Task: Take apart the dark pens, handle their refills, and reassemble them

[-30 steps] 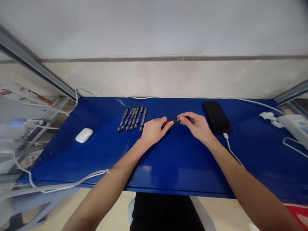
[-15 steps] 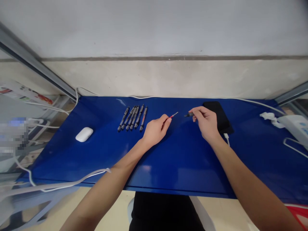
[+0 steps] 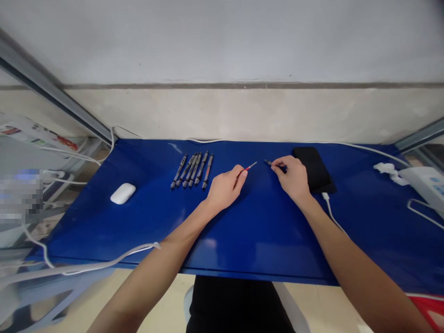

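Observation:
My left hand [image 3: 225, 187] is closed around a thin red pen refill [image 3: 251, 166], whose pale tip points up and to the right. Across a small gap, my right hand [image 3: 292, 177] pinches a short dark pen barrel piece [image 3: 268, 162] between thumb and fingers. Its far end sticks out toward the refill, and the two do not touch; the rest of the piece is hidden by the fingers. To the left of my left hand, several grey-and-black pens [image 3: 192, 171] lie side by side on the blue table [image 3: 243, 236].
A white earbud case [image 3: 122, 193] lies at the left. Behind my right hand is a black phone [image 3: 313, 169] with a white cable [image 3: 333, 215]. Crumpled tissue [image 3: 386, 169] and a white power strip [image 3: 425, 182] are at the right. Another white cable [image 3: 114, 263] crosses the front left edge.
My right hand has lowered and turned, and the dark barrel piece now tilts with its free end up and left. My left hand with the refill has hardly moved.

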Tool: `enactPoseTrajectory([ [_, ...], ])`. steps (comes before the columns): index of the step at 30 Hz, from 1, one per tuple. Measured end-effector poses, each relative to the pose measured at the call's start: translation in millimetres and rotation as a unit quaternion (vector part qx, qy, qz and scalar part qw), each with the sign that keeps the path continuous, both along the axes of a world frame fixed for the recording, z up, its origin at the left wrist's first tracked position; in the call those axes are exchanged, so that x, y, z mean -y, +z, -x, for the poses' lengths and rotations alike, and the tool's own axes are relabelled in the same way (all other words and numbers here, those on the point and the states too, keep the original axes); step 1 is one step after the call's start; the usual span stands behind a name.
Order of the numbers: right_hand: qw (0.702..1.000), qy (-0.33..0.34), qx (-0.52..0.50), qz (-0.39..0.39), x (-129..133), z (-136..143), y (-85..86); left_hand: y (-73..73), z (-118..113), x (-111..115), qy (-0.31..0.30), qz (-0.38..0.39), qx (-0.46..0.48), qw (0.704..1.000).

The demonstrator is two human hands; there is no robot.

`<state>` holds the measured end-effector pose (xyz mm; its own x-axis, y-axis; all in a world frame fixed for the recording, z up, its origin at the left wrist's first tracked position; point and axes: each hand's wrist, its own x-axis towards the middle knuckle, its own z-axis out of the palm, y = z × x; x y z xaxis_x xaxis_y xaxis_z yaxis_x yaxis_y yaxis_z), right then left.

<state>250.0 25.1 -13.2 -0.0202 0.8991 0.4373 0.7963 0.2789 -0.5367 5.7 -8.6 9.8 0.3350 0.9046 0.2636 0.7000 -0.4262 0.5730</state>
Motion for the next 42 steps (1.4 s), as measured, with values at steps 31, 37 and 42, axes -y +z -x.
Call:
enactPoseTrajectory([
  [31, 0.945, 0.164, -0.185, 0.215, 24, 30, 24.0, -6.0, -5, 4, -0.064, -0.052, -0.106, 0.991],
  [37, 0.940, 0.157, -0.214, 0.214, 21, 30, 18.8, -7.0, -2, 1, -0.075, -0.045, -0.083, 0.993],
  [42, 0.937, 0.134, -0.252, 0.203, 19, 30, 18.0, -5.8, 0, -4, -0.079, -0.022, -0.062, 0.995],
])
